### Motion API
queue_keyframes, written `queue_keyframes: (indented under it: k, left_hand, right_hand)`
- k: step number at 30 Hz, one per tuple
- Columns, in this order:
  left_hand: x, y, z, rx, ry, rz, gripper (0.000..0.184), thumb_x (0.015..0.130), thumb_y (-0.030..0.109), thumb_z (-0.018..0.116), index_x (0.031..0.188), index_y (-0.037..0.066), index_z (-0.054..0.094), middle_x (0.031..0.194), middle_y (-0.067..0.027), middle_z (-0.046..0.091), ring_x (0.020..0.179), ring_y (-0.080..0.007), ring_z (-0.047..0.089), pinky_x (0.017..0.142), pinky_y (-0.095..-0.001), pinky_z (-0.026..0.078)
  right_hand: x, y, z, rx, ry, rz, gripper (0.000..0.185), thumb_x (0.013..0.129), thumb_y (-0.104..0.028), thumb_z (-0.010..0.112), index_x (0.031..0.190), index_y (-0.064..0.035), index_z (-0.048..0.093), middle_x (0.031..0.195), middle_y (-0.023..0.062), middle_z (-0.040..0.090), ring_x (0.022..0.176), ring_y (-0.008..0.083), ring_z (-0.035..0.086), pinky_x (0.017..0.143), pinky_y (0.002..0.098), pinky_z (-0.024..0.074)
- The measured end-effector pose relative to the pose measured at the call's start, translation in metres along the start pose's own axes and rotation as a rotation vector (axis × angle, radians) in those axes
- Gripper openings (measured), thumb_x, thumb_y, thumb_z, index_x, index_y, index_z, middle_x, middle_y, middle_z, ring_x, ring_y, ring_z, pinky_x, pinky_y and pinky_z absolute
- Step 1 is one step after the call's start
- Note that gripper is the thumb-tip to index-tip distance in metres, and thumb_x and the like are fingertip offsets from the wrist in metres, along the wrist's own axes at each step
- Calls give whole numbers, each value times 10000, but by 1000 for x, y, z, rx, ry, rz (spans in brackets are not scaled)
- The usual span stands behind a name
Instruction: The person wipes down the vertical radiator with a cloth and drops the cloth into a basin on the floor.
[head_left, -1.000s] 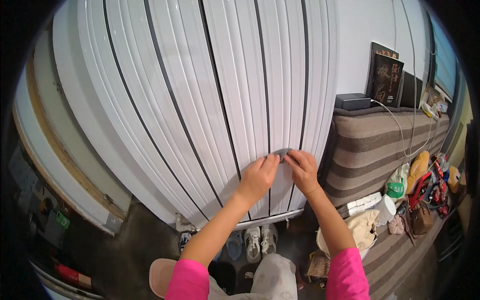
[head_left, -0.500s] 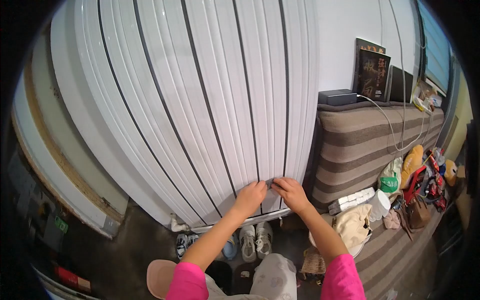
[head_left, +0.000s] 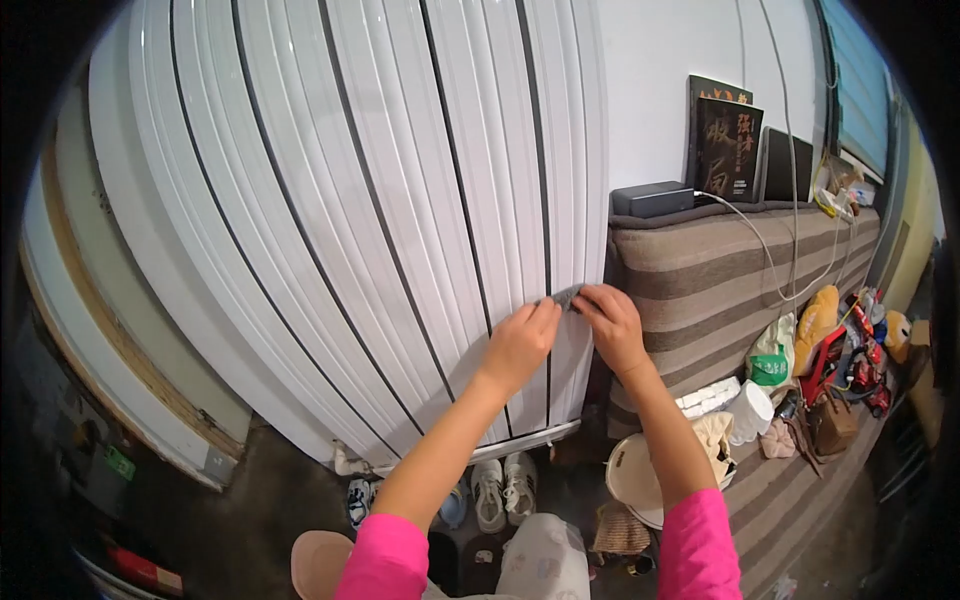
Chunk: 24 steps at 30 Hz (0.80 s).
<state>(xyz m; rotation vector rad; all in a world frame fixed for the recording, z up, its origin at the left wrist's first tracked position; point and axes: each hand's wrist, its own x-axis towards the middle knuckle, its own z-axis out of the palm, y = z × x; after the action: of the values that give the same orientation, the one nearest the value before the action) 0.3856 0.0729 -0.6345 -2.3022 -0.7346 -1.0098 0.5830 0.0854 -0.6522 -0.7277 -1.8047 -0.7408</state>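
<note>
A tall white radiator (head_left: 400, 200) with vertical panels and dark gaps between them stands in front of me. Before its lower right part, my left hand (head_left: 523, 342) and my right hand (head_left: 613, 326) pinch a small grey piece of cloth (head_left: 567, 296) between them. The left fingers are closed on its left end, the right fingers on its right end. Whether the cloth touches the panels I cannot tell. Pairs of shoes, among them white sneakers (head_left: 503, 495), are on the floor beneath the radiator.
To the right is a striped sofa (head_left: 690, 260), with a dark box (head_left: 652, 199) and books (head_left: 727, 150) on its back. Its seat holds a white cup (head_left: 750, 412), a green-and-white bag (head_left: 771, 355) and other items. A pipe valve (head_left: 347, 458) sits at the radiator's lower left.
Both hands have moved up and slightly right along the radiator, with the grey cloth now showing more between them. The view has shifted a little to the right.
</note>
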Motion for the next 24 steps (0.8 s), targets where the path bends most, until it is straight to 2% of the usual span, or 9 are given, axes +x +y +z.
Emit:
queue_keyframes:
  k: [4, 9, 15, 18, 24]
  left_hand:
    - [-32, 5, 28, 27, -14, 50, 328, 776, 35, 616, 1097, -23, 648, 1066, -94, 630, 867, -217, 618, 737, -308, 546]
    - [-64, 20, 51, 22, -78, 16, 344, 775, 53, 621, 1113, -9, 643, 1019, -60, 624, 851, -182, 614, 699, -281, 545]
    - [-108, 33, 78, -9, -212, 7, 365, 780, 65, 621, 1135, -15, 635, 956, -47, 587, 854, -182, 612, 717, -278, 551]
    - [-122, 41, 87, 12, -143, -1, 221, 837, 96, 610, 1038, 12, 647, 886, -28, 539, 834, -161, 605, 681, -269, 553]
    - [-162, 53, 109, -28, -258, -47, 189, 847, 108, 609, 1007, 14, 643, 879, -33, 534, 842, -174, 611, 664, -290, 561]
  right_hand:
    - [-34, -9, 11, 13, 16, 41, 264, 685, 2, 643, 945, -9, 692, 1034, 96, 648, 955, 287, 643, 829, 388, 523]
    - [-70, -22, 26, -4, 28, 132, 244, 670, -16, 652, 911, -32, 686, 1009, 73, 649, 927, 278, 638, 790, 384, 524]
    - [-128, -38, 37, 35, -79, 252, 287, 644, 8, 644, 920, -43, 702, 1004, 96, 654, 924, 301, 632, 772, 382, 550]
    - [-159, -50, 43, 56, -129, 333, 350, 630, 40, 646, 963, -50, 703, 1030, 106, 639, 957, 302, 628, 784, 383, 550]
    - [-198, -73, 47, 108, -277, 486, 383, 650, 80, 629, 997, -61, 712, 1043, 109, 626, 1006, 308, 610, 831, 381, 533]
